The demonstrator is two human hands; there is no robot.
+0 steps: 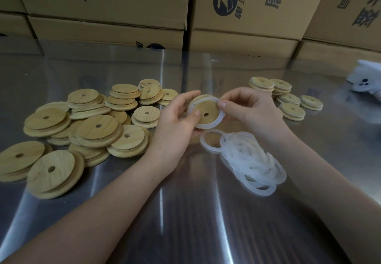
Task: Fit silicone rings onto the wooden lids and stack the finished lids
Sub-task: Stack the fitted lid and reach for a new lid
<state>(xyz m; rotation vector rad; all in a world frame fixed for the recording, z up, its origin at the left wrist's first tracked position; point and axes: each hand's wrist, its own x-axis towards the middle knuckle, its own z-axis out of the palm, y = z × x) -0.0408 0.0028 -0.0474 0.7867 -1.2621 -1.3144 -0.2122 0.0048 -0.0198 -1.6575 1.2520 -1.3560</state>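
Above the middle of the table, my left hand holds a round wooden lid with a small centre hole, thumb pressed on its face. A white silicone ring lies around the lid's raised step. My right hand pinches the ring's upper right edge with thumb and fingertips. A loose heap of bare wooden lids spreads over the left of the table. Lids with rings on them stand in short stacks at the right. Several loose silicone rings lie piled under my right wrist.
The table is shiny metal under a clear film. Printed cardboard boxes wall off the back. A white object with dark dots sits at the far right edge.
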